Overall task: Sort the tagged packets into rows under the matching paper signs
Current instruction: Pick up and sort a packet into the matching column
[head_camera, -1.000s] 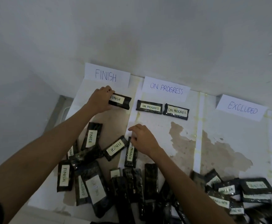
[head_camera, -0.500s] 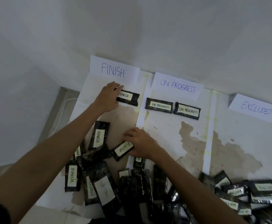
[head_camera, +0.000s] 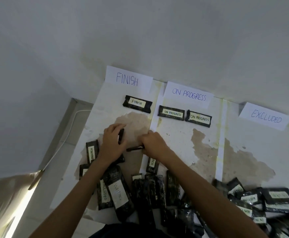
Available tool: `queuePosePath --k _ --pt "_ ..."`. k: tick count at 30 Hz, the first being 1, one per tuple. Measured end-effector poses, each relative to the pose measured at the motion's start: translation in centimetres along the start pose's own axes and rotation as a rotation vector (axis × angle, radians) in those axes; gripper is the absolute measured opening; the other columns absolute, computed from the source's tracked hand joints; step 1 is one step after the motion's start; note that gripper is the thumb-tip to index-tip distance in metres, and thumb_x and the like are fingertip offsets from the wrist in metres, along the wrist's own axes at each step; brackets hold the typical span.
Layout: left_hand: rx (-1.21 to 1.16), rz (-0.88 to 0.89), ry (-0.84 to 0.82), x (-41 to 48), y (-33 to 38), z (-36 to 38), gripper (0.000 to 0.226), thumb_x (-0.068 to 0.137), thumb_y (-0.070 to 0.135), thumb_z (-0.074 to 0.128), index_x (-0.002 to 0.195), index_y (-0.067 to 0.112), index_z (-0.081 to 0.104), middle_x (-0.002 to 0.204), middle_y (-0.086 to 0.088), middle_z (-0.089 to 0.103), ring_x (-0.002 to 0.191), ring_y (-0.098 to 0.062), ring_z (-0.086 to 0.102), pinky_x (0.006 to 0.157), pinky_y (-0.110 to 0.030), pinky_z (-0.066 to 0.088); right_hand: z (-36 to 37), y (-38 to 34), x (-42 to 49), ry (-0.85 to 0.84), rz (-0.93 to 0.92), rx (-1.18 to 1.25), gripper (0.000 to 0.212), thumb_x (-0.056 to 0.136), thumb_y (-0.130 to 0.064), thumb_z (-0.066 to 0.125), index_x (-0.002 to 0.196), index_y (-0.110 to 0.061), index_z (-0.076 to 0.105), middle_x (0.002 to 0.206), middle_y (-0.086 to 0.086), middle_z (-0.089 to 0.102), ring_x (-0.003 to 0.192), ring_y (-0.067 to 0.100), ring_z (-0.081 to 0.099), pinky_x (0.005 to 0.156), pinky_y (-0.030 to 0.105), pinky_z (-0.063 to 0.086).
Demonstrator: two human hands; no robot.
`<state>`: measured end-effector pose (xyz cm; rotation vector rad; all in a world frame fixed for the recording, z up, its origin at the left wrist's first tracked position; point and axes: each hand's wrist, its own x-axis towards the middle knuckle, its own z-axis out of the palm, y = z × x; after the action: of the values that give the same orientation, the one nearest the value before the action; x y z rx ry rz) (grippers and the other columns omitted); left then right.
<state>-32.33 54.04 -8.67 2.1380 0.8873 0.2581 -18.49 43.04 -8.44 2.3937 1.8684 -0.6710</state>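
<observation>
Unsorted packets (head_camera: 118,194) lie heaped at six o'clock, not yet sorted. Just beyond, the left hand (head_camera: 112,145) has its grip round one dark packet (head_camera: 121,136), edge-on. The right hand (head_camera: 155,146) has its grip pinching a second packet (head_camera: 134,148), likely bound for a row. At twelve, one FINISH packet (head_camera: 137,104) lies under the FINISH sign (head_camera: 128,79), and two ON PROGRESS packets (head_camera: 171,113) under the ON PROGRESS sign (head_camera: 188,94). At two, nothing lies under the EXCLUDED sign (head_camera: 264,116).

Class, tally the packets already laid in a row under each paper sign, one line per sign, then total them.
FINISH sign: 1, the FINISH packet
ON PROGRESS sign: 2, the left ON PROGRESS packet and the right ON PROGRESS packet
EXCLUDED sign: 0
Total: 3
</observation>
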Motion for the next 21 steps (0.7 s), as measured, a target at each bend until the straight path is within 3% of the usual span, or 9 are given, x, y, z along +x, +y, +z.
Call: queuePosePath --k 3,6,8,11,15,17,21 --pt "-0.059 -0.137 0.09 -1.5 0.8 0.0 0.059 0.084 0.014 0.063 0.138 0.013 0.038 0.129 -0.008 0.043 0.119 -0.021 0.037 0.097 -0.028 0.03 -1.0 0.7 -0.9 0.066 0.232 0.369 0.017 0.081 -0.017 0.066 0.093 -0.012 0.054 0.094 0.007 0.063 0.085 0.024 0.059 0.068 0.033 0.049" --pt "-0.074 -0.176 -0.068 -2.0 1.0 0.7 0.073 0.08 0.017 0.067 0.142 0.01 0.03 0.133 -0.01 0.042 0.125 -0.022 0.038 0.1 -0.029 0.032 -0.9 0.3 -1.5 0.152 0.446 0.908 0.026 0.078 -0.016 0.072 0.094 -0.007 0.054 0.091 0.004 0.064 0.07 0.013 0.063 0.056 0.02 0.052" --pt "-0.105 -0.165 -0.19 -2.2 1.3 1.5 0.084 0.078 0.022 0.07 0.146 0.01 0.022 0.131 -0.006 0.042 0.122 -0.018 0.04 0.097 -0.027 0.035 -0.3 -0.2 -1.2 0.167 0.512 1.07 0.026 0.077 -0.018 0.074 0.091 -0.006 0.055 0.092 0.01 0.066 0.076 0.019 0.066 0.062 0.029 0.057" --pt "-0.086 -0.1 -0.22 -1.7 1.2 2.5 0.088 0.077 0.031 0.071 0.147 0.016 0.018 0.117 0.001 0.045 0.108 -0.01 0.043 0.089 -0.026 0.041 -0.2 -1.4 -0.2 0.166 0.546 1.195 0.023 0.079 -0.019 0.074 0.078 -0.016 0.052 0.093 0.012 0.067 0.086 0.026 0.067 0.073 0.042 0.058" --pt "-0.085 -0.094 -0.09 0.2 0.6 2.0 0.059 0.079 0.018 0.063 0.133 0.012 0.041 0.113 -0.007 0.051 0.105 -0.02 0.049 0.081 -0.027 0.043 -0.8 -2.7 1.6 0.184 0.532 1.248 0.022 0.08 -0.018 0.072 0.076 -0.018 0.051 0.092 0.013 0.065 0.081 0.021 0.064 0.071 0.036 0.056" --pt "-0.062 -0.091 -0.047 1.4 0.4 1.3 0.06 0.078 0.011 0.063 0.134 0.006 0.04 0.113 -0.01 0.049 0.104 -0.021 0.048 0.081 -0.029 0.041 -1.3 -3.0 2.7 0.161 0.487 1.245 0.017 0.082 -0.02 0.07 0.083 -0.016 0.054 0.097 0.014 0.065 0.079 0.02 0.063 0.066 0.031 0.054" --pt "0.087 -0.03 -0.06 5.1 -1.9 -1.2 0.066 0.072 0.007 0.068 0.132 0.004 0.042 0.115 -0.017 0.047 0.103 -0.03 0.05 0.084 -0.041 0.048 -1.9 -2.6 4.7 0.113 0.458 1.237 0.017 0.084 -0.024 0.066 0.099 -0.02 0.058 0.099 0.003 0.065 0.091 0.018 0.064 0.073 0.025 0.051"
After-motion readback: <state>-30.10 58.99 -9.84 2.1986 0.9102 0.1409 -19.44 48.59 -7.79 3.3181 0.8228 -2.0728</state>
